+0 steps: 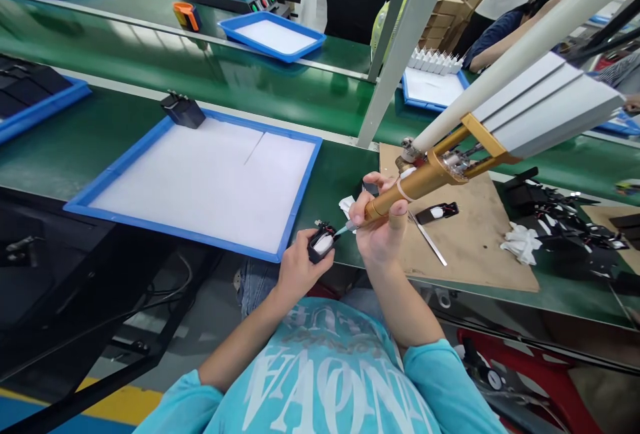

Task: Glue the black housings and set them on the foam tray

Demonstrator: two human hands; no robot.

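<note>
My left hand [299, 266] is closed around a small black plastic housing [314, 251], its open side turned up. Inside it sit a white part [324, 243] and fine wires. My right hand [379, 239] grips the gold barrel of a glue dispensing gun [420, 184]. The gun's thin bluish nozzle [343, 230] points down-left and reaches the housing's edge; whether it touches is too small to tell. Another black housing with a white part [437, 213] lies on the brown board, beside a thin metal strip [429, 239].
A blue-rimmed tray [183, 234] lined with white stands to the left, a black adapter-like block [183, 111] at its far corner. Black parts [575, 221] and a crumpled white tissue [521, 243] lie to the right. A pale metal post [395, 54] rises behind the bench. Other people stand beyond.
</note>
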